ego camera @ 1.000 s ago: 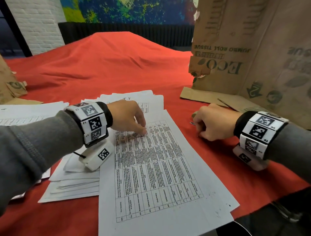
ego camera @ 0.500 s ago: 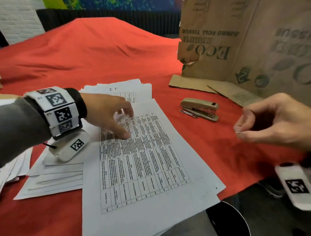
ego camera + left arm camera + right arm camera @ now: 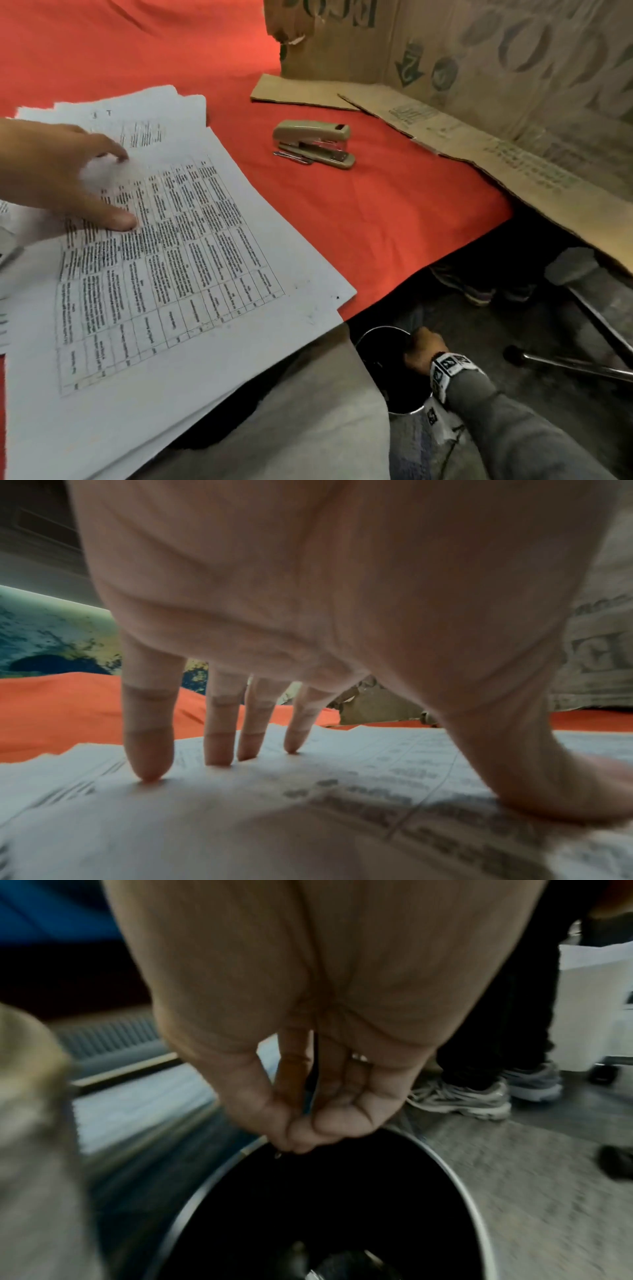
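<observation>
Our left hand [image 3: 58,171] spreads its fingers [image 3: 147,750] and presses the printed sheets [image 3: 191,274] flat on the red table [image 3: 376,222], likely so the stack cannot slide. The stapler [image 3: 313,144] lies idle beside them, while our right hand [image 3: 423,349], below the table edge, pinches a tiny metal bit [image 3: 277,1155] over the black bin [image 3: 377,1191], seemingly to drop it.
</observation>
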A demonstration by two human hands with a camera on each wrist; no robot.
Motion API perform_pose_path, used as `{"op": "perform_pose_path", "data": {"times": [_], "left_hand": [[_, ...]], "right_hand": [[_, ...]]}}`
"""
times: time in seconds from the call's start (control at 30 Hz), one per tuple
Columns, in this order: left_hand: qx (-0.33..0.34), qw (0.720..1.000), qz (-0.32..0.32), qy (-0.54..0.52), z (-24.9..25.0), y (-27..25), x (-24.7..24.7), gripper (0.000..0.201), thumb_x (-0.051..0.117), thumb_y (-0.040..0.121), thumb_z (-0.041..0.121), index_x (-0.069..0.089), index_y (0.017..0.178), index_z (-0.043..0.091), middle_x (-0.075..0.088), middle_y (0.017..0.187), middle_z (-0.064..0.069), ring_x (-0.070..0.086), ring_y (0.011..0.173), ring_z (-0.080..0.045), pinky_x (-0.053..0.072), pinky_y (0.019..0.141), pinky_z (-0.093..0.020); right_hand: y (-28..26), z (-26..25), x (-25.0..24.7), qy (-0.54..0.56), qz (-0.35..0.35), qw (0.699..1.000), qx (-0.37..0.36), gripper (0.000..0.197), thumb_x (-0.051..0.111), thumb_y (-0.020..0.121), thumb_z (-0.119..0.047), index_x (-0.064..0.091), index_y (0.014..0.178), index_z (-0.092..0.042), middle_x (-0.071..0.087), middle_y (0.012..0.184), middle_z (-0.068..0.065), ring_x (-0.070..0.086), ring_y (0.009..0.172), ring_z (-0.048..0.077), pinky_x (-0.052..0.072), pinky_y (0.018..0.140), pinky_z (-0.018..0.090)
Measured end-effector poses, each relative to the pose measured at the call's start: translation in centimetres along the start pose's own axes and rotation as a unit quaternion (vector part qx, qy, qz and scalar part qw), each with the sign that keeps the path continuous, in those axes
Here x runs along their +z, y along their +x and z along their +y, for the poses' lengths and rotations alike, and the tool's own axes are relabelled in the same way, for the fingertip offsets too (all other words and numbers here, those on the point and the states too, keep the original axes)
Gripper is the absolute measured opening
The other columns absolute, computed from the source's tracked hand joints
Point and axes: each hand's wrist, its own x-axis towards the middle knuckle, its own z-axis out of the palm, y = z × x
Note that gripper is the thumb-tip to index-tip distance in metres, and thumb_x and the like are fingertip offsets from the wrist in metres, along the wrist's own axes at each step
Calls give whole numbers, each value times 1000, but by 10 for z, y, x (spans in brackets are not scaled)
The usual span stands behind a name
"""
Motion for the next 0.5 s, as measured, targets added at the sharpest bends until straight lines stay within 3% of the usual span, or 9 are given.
{"op": "perform_pose_path", "data": {"times": [0.1, 0.23, 0.33, 0.4, 0.5], "left_hand": [[-44, 999, -14, -20, 14, -9, -10, 156, 61, 21, 106, 40, 155, 29, 54, 144, -14, 58, 123, -40, 49, 104, -61], [-61, 998, -31, -17, 33, -23, -22, 164, 60, 21, 106, 32, 160, 23, 42, 153, -14, 50, 134, -40, 43, 111, -60], [-70, 996, -47, -24, 43, -26, -30, 177, 57, 9, 106, 26, 163, 23, 35, 156, -13, 46, 138, -41, 39, 114, -60], [-68, 995, -62, -40, 42, -26, -37, 177, 60, 8, 105, 26, 163, 25, 36, 155, -11, 46, 136, -38, 38, 113, -58], [-41, 994, -90, -53, 38, -29, -52, 169, 60, 10, 105, 38, 157, 24, 53, 144, -1, 55, 120, -22, 43, 111, -47]], "right_hand": [[15, 3, 24, 8, 4, 998, 57, 52, 71, 90, -24, 56, 134, 0, 62, 137, 23, 59, 130, 38, 50, 103, 37], [30, 11, 36, 13, 3, 996, 93, 54, 74, 89, -26, 59, 134, 0, 65, 133, 24, 61, 127, 39, 51, 103, 39], [31, 19, 36, -1, -4, 997, 73, 54, 73, 88, -26, 58, 132, 1, 65, 132, 24, 62, 125, 39, 52, 100, 38], [29, 23, 26, 10, -5, 999, 49, 54, 77, 82, -33, 63, 124, -2, 68, 126, 22, 66, 119, 37, 54, 93, 36], [19, 30, 0, 10, -10, 1000, -13, 42, 76, 69, -56, 71, 83, -17, 75, 90, 4, 74, 99, 26, 52, 73, 26]]}}
